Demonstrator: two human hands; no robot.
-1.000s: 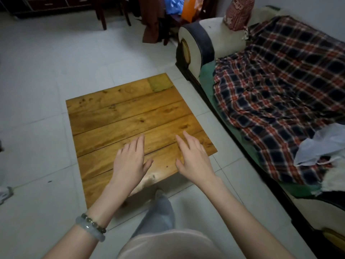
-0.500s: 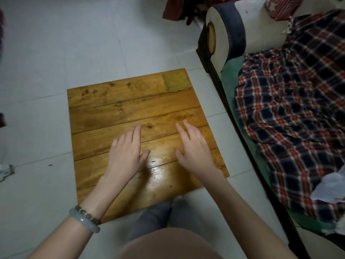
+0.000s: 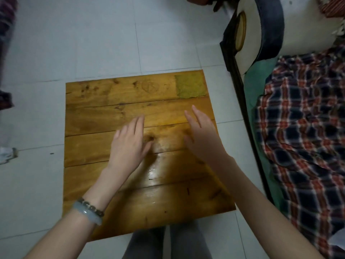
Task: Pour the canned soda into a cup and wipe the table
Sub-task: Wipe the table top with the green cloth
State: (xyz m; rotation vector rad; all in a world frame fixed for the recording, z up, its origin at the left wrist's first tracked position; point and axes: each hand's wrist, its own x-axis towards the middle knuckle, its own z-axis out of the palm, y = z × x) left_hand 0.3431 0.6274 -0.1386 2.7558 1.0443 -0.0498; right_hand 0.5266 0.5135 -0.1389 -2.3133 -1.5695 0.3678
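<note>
**Two empty hands over a bare plank table**

A low wooden plank table (image 3: 104, 116) stands on pale floor tiles (image 3: 89, 38). Both hands are over its middle boards, palms down, holding nothing. The left hand (image 3: 128, 144) has its fingers extended and close together; the right hand (image 3: 201, 135), blurred, has fingers extended and slightly parted. Whether either palm touches the wood cannot be told. A greenish-yellow square patch (image 3: 190, 86) sits at the table's far right corner. A faint round mark (image 3: 149, 86) shows on the far plank; nothing in it is readable. The left wrist wears a pale bangle (image 3: 87, 214) and a bead bracelet (image 3: 92, 205). A plaid blanket (image 3: 302, 131) covers the sofa (image 3: 298, 28) to the right.
</note>
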